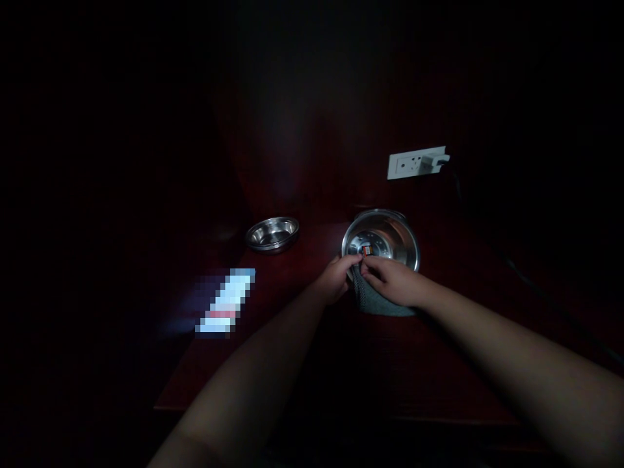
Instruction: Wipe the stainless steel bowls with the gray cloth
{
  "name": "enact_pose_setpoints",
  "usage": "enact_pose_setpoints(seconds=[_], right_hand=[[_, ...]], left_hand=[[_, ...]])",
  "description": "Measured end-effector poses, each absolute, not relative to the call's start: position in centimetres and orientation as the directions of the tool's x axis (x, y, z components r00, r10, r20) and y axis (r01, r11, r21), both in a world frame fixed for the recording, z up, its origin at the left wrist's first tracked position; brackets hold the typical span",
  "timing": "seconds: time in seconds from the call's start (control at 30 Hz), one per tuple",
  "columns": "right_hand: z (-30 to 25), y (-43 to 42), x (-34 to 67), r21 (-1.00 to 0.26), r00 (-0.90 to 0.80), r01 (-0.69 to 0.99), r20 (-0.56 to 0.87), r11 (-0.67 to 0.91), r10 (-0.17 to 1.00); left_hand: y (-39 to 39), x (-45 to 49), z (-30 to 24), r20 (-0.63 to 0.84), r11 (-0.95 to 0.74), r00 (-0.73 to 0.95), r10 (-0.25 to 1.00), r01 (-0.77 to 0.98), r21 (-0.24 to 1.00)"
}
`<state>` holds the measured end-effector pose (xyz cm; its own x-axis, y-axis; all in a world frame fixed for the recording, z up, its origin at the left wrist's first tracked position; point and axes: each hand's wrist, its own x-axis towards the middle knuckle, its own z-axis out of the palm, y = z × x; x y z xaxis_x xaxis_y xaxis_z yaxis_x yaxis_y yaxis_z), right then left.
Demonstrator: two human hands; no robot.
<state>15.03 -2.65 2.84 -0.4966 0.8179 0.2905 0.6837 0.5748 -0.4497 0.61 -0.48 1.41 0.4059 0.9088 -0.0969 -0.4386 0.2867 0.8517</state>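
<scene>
A shiny steel pot stands on the dark red table, its wide mouth tilted toward me. Grey cloth with a dark mesh-like strip covers its near side. My left hand is closed at the left of the near rim, thumb on top, gripping the cloth's edge. Close beside it, my right hand pinches at the same edge, fingertips almost touching the left thumb. Just past the fingertips shows a small red-orange label; whether it is held or lies inside the pot, I cannot tell.
A shallow steel bowl sits left of the pot. Nearer on the left is a bright, blurred-out screen. A white wall socket with a plugged-in adapter is behind. A dark cable runs along the right. Surroundings are very dark.
</scene>
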Motion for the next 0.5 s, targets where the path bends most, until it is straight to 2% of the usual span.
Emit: enact_pose_setpoints(seconds=[0.17, 0.5], right_hand=[[2.89, -2.64, 15.18, -0.398, -0.507, 0.708, 0.289, 0.584, 0.812], [3.05, -2.02, 16.01, -0.264, -0.479, 0.806, 0.236, 0.53, 0.845]], left_hand=[[-0.48, 0.5, 1.47, -0.098, 0.295, 0.398, 0.912, -0.474, 0.83], [-0.38, 0.07, 1.57, -0.157, 0.358, 0.456, 0.876, -0.396, 0.846]])
